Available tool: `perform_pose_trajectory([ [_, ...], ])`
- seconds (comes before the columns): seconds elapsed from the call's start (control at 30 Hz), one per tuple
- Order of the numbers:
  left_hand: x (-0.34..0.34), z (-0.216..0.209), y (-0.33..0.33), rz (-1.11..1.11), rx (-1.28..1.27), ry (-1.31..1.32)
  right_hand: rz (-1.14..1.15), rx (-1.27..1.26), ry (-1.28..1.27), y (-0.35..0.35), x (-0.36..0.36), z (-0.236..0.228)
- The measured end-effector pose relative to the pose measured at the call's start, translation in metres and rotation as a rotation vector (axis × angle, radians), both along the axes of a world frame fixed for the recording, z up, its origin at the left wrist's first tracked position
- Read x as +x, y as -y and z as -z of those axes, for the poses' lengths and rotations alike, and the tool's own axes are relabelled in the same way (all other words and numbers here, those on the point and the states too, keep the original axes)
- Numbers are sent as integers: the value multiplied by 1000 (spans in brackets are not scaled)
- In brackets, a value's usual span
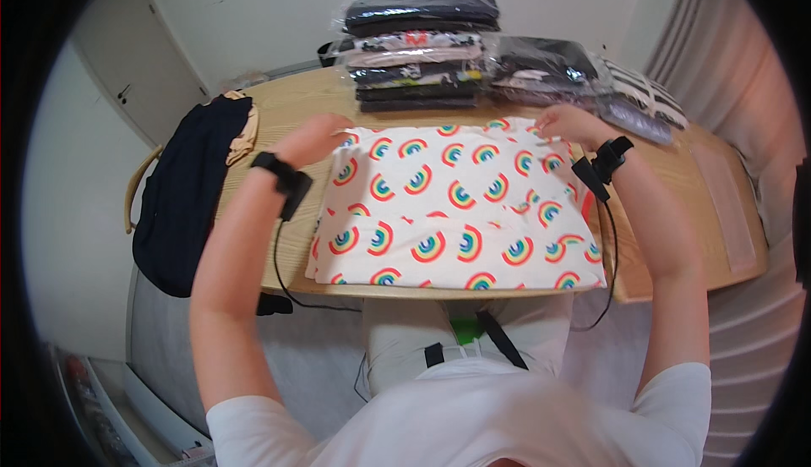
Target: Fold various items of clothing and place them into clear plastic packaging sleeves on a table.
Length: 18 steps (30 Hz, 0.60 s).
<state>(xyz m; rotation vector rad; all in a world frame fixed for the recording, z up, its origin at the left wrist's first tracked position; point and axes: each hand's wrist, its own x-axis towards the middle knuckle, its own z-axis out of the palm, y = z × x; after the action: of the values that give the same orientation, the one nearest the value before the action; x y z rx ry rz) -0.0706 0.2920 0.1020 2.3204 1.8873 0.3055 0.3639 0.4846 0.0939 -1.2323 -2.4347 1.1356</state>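
A white cloth printed with colourful rainbows (439, 213) lies folded into a broad rectangle on the wooden table, close to its front edge. Whether it is a garment cannot be made out. My left hand (321, 136) pinches its far left corner. At the far right corner, my right hand (573, 124) has its fingers closed on the cloth's edge. A few creases run across the middle, and the near edge lies fairly straight along the table's rim.
Behind the cloth rises a stack of folded clothes in clear bags (418, 53), with more bagged clothes (545, 70) and a striped bundle (646, 95) to its right. Dark garments (190, 188) hang over the table's left side. A clear flat bag (725, 205) lies at the right.
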Motion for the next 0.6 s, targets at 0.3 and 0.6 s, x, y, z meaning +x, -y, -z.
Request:
perform_pose_trajectory([
  [0.3,-11,58,-54,-112,-55,52,75,253,86,-45,-17,50],
  [0.6,-14,48,-59,-279,-227,293,149,-60,211,-41,-2,34],
])
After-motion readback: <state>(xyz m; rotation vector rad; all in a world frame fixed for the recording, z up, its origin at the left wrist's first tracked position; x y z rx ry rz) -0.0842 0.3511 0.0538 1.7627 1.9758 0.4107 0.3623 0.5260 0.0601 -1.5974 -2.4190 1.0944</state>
